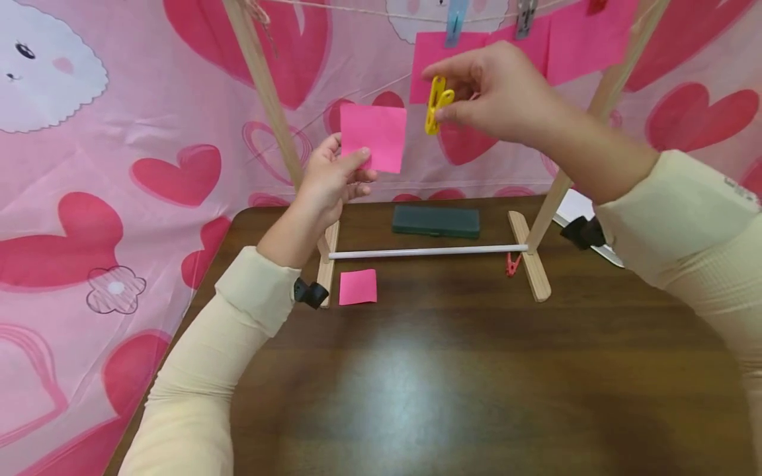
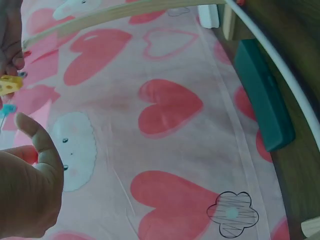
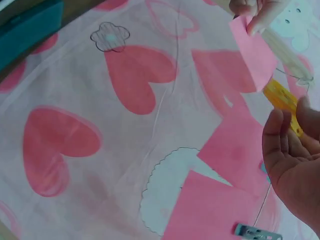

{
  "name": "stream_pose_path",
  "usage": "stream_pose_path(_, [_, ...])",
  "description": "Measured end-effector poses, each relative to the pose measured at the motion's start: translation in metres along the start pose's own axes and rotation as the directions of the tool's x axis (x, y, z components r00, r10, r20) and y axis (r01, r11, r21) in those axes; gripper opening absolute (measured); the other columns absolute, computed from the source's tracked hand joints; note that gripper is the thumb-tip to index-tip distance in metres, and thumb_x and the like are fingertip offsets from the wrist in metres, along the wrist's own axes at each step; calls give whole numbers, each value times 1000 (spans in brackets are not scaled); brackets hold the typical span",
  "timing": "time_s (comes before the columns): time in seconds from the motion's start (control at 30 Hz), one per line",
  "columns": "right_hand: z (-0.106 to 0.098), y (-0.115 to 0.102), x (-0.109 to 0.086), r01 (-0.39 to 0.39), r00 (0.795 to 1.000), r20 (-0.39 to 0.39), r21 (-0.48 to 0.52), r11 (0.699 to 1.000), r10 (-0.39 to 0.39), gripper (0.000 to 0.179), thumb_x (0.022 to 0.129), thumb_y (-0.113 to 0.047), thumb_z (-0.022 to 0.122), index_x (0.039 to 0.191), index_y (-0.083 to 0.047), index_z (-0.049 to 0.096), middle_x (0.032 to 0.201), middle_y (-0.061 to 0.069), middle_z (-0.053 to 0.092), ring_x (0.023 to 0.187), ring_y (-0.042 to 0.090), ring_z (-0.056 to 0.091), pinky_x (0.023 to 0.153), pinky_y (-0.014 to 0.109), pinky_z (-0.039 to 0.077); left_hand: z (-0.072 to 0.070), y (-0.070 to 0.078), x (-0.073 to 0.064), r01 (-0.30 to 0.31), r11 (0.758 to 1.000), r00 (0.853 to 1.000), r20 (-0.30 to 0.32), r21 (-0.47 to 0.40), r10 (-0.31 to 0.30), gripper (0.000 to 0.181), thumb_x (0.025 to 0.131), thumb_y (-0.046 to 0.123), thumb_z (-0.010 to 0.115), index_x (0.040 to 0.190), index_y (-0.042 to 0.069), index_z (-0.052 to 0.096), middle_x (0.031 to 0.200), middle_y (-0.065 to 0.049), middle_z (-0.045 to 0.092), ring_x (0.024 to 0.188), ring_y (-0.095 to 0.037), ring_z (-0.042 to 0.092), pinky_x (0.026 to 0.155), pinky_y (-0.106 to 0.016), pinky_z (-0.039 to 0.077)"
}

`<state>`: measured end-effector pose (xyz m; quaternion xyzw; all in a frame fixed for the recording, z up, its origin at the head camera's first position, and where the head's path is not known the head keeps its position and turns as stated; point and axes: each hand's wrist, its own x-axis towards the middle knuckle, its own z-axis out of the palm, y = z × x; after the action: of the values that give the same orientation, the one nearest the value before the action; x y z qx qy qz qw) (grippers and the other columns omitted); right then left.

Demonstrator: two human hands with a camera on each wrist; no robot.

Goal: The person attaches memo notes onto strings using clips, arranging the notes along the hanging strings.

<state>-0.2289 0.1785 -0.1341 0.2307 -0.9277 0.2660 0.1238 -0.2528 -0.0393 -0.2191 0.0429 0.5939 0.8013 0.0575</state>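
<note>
My left hand pinches a pink sticky note by its lower left part, thumb in front. To its right, my right hand holds a yellow clothespin between thumb and fingers. In the right wrist view the yellow clothespin lies close beside the held sticky note. Behind the right hand, several pink notes hang from a string, held by a blue clothespin, a grey clothespin and a red clothespin.
A wooden frame with a white crossbar stands on the brown table. Behind the bar lies a dark green case. Another pink note and a red clothespin lie near the frame's feet. A heart-patterned cloth hangs behind.
</note>
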Motion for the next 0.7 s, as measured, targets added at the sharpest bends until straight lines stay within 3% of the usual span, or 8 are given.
stream_pose_path(0.1, [-3, -7, 11, -34, 999, -33, -8, 999, 33, 45, 91, -16, 58, 135, -17, 49, 111, 6, 60, 87, 15, 51, 78, 18, 46, 3, 6, 5, -1, 998, 1000, -13, -70, 0, 18, 89, 2, 59, 104, 7, 51, 79, -11, 57, 54, -15, 59, 46, -23, 49])
stream_pose_path(0.23, [-10, -15, 24, -141, 984, -87, 128, 982, 153, 47, 90, -19, 58, 135, -21, 47, 126, 3, 55, 99, 13, 53, 87, 21, 45, 11, 12, 11, -22, 993, 999, -32, -115, 18, 15, 88, 1, 60, 100, 5, 53, 78, -12, 59, 56, -17, 59, 48, -25, 50])
stream_pose_path(0.33, [-16, -13, 35, -211, 966, -110, 183, 960, 233, 46, 89, -27, 60, 132, -22, 47, 127, 1, 52, 96, 11, 54, 87, 21, 44, 17, 17, 14, -37, 990, 998, -60, -137, 29, 15, 87, 1, 62, 98, 6, 54, 76, -11, 59, 55, -17, 58, 48, -25, 51])
stream_pose_path(0.43, [-23, 2, 57, -283, 950, -86, 163, 945, 299, 46, 86, -40, 62, 127, -24, 48, 116, -1, 52, 83, 10, 51, 77, 22, 47, 21, 21, 17, -52, 984, 995, -96, -173, 36, 15, 85, 1, 64, 97, 5, 57, 74, -10, 59, 54, -16, 58, 49, -25, 51])
stream_pose_path(0.53, [-25, 29, 90, -280, 954, -70, 128, 952, 290, 54, 79, -49, 67, 124, -27, 45, 111, -2, 50, 83, 13, 56, 67, 24, 48, 24, 25, 19, -77, 973, 991, -124, -217, 51, 15, 83, -1, 66, 96, 2, 59, 73, -11, 60, 54, -17, 59, 52, -26, 52])
stream_pose_path(0.63, [-24, 57, 127, -279, 956, -62, 110, 954, 287, 61, 74, -52, 70, 125, -32, 43, 111, -2, 51, 85, 18, 58, 65, 30, 49, 26, 28, 22, -84, 967, 988, -146, -242, 49, 18, 81, -1, 67, 97, 2, 61, 71, -11, 60, 54, -16, 59, 54, -26, 53])
stream_pose_path(0.7, [-28, 60, 135, -280, 957, -39, 142, 949, 288, 65, 72, -57, 69, 127, -33, 43, 107, -2, 51, 82, 17, 58, 67, 30, 47, 27, 29, 24, -78, 969, 987, -157, -236, 41, 19, 81, 0, 68, 98, 3, 61, 71, -10, 59, 55, -16, 57, 52, -24, 51])
